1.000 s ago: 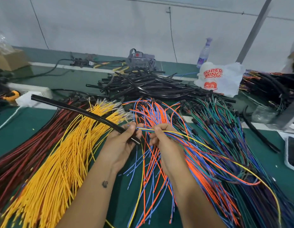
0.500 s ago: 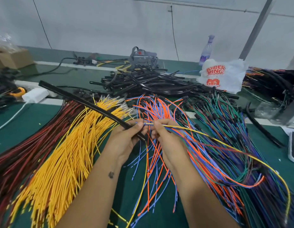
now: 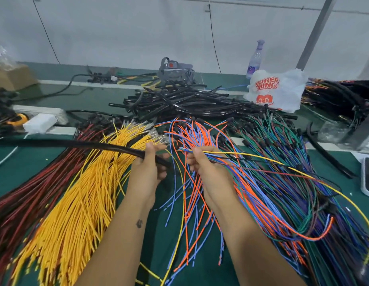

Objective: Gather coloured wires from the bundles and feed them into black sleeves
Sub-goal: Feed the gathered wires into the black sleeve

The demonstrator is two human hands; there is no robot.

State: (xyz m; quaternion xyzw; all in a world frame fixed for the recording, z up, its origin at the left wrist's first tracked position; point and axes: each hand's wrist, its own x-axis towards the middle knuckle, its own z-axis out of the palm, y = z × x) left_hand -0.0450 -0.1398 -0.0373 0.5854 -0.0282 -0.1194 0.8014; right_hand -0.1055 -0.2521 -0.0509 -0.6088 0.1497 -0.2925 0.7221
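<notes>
A long black sleeve is gripped near its right end by the left hand, fingers curled round it; the sleeve runs off to the left of that hand, over the yellow wires and the dark red wires lying on the green surface. A short end of the sleeve sticks out to the right of the left hand, apart from the right hand. A small bunch of wires, among them a yellow, an orange and blue ones, is pinched by the right hand, with the tips pointing toward the left hand and the lengths trailing away to the right. Beneath and beyond the right hand the orange and blue wires are spread out; to its right the green and blue wires are heaped. Beyond both hands a pile of black sleeves is seen, and further right a white plastic bag with a bottle behind it.
</notes>
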